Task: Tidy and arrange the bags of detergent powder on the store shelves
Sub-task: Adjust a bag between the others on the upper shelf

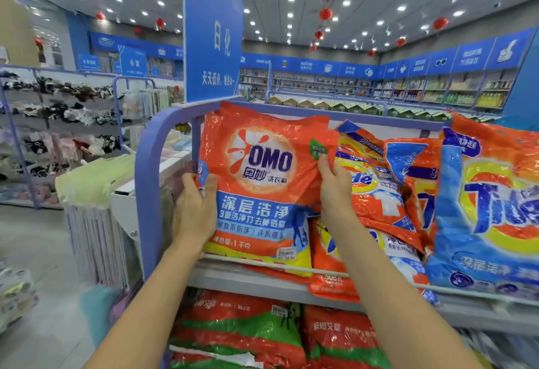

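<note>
Top shelf [248, 281], left end: the OMO bag [262, 182] stands upright there, its bottom edge tucked behind the front rail [326, 272], printed face out towards the aisle. Its long axis runs top to bottom, logo uppermost.

Both hands are on it. The left grip [195, 211] is clamped round the bag's left edge about halfway up, fingers wrapped over the front. The right grip [335, 190] pinches the right edge a little higher, just under the green badge. So the bag sits squarely between the 2 grips, neither one nearer. Whatever shift comes is a 2-handed job, and my guess is a nudge left towards the purple frame [148, 182] or a plain squaring-up.

Just right of the right grip, the small Tide bags [379, 193] are slumped, tilted at odd angles and overlapping, with 1 pressed against the OMO bag's right side. They look the untidiest of the lot and are probably next in line. Further right, a big blue Tide bag [490, 217] stands face out. On the shelf below, red-and-green bags [242, 328] lie packed together.

That film looks slick and the powder inside will shift. A bag let go off-balance could well flop forward over the rail.
</note>
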`<state>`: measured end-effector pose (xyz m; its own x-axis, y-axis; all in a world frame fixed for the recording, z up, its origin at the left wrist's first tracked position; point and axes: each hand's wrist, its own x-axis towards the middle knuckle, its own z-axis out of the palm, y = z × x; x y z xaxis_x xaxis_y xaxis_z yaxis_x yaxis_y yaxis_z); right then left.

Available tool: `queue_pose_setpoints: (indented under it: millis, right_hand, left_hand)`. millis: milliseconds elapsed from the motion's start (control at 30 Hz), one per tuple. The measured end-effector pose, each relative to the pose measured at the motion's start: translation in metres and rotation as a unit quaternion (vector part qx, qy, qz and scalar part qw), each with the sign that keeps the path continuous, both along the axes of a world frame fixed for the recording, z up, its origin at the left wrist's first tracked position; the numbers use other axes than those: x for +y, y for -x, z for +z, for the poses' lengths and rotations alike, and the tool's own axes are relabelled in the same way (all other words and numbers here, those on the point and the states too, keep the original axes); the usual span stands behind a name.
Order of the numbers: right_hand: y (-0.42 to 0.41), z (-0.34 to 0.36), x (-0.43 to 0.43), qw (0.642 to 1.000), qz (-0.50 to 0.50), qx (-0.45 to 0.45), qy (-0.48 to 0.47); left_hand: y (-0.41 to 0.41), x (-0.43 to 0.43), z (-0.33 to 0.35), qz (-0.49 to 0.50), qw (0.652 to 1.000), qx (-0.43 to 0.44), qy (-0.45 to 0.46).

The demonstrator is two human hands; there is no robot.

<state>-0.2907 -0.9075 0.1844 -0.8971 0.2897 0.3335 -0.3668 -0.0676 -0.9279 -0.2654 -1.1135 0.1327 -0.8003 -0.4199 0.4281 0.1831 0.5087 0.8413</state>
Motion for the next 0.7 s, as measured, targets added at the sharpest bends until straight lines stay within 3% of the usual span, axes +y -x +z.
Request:
queue_pose_setpoints:
  millis: [100,233,267,333,400,467,533,700]
  right_hand:
    - [-0.009,0.022,0.017,0.999,0.005,-0.014,-0.034]
    - [-0.032,0.029,0.018,0.975,-0.098,0.099,-0.173]
    - [-0.04,0.019,0.012,0.95,-0.141,0.128,-0.247]
    - [-0.052,-0.008,-0.003,0.865,-0.22,0.192,-0.407]
    - [-0.057,-0.033,-0.019,0.786,-0.223,0.242,-0.523]
    - [-0.052,-0.054,-0.029,0.742,-0.188,0.242,-0.596]
    - [-0.044,-0.065,-0.03,0.725,-0.164,0.219,-0.631]
    - [-0.034,-0.064,-0.025,0.723,-0.154,0.192,-0.646]
  left_hand:
    - [-0.002,0.003,0.004,0.026,0.999,-0.021,0.001]
    - [-0.006,0.003,-0.002,0.029,0.999,-0.037,-0.023]
    - [-0.006,0.003,-0.004,0.03,0.998,-0.044,-0.021]
    - [-0.006,0.004,-0.004,0.035,0.998,-0.048,-0.013]
    - [-0.006,0.004,-0.004,0.037,0.998,-0.044,-0.01]
    - [-0.006,0.003,-0.004,0.039,0.998,-0.045,-0.01]
    - [-0.006,0.003,-0.003,0.043,0.998,-0.048,-0.014]
    - [-0.007,0.008,-0.001,0.043,0.997,-0.06,-0.028]
